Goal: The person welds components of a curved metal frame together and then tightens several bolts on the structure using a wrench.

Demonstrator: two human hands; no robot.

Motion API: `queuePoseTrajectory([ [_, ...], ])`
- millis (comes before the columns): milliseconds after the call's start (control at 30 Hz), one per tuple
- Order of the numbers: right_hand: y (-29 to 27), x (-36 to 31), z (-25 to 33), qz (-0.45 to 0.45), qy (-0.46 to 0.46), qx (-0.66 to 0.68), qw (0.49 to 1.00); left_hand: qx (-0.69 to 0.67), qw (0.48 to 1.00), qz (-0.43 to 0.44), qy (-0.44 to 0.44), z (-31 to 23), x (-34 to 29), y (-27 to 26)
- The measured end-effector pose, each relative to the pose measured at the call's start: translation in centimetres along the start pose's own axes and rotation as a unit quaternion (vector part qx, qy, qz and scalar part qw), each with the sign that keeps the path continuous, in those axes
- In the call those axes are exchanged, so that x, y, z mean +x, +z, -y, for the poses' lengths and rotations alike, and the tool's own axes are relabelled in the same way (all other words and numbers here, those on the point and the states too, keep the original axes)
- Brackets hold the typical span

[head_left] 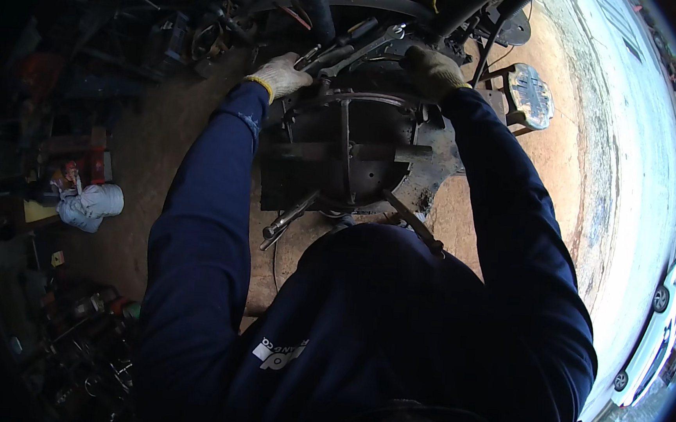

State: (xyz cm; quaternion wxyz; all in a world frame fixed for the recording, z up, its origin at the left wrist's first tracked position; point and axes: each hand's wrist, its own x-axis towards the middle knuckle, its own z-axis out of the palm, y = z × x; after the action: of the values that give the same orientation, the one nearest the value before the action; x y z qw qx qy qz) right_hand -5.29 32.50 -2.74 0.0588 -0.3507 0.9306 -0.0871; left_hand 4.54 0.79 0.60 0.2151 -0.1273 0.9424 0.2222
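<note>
Both my hands wear pale knitted work gloves and reach to the far side of a dark round metal frame (372,178). My left hand (281,75) is at the frame's far left, its fingers closed beside several tools; what it grips, if anything, is hidden. A long combination spanner (362,52) lies slantwise between my hands, its bright end pointing far right. My right hand (434,73) is closed in shadow at the far right. A thin curved dark rod (384,57) runs up to it, but I cannot make out what is inside the fingers.
Metal bars (415,223) jut toward me from the frame. A worn stool (529,96) stands at right, near dark upright pipes (468,12). Dark metal clutter (186,36) fills the far left. A white container (102,201) stands at left; a white car (653,335) is outside at right.
</note>
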Motion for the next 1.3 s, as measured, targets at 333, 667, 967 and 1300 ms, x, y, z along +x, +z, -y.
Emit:
queuePoseTrajectory([
  [333,2.5,-0.1,-5.8,-0.107,-0.068,0.065,0.99,-0.005,0.998,-0.021,0.064,1.1,0.0,0.7],
  [667,-2.4,2.2,-5.8,-0.079,-0.056,0.035,0.995,0.085,0.986,-0.077,0.123,0.9,1.9,2.0],
  [967,-2.7,5.3,-6.8,-0.03,-0.036,0.028,0.999,0.107,0.985,-0.009,0.135,0.7,1.0,1.3],
  [1300,1.3,1.0,-11.8,-0.1,-0.1,0.141,0.98,0.092,0.988,0.034,0.118,-0.7,1.6,0.2],
])
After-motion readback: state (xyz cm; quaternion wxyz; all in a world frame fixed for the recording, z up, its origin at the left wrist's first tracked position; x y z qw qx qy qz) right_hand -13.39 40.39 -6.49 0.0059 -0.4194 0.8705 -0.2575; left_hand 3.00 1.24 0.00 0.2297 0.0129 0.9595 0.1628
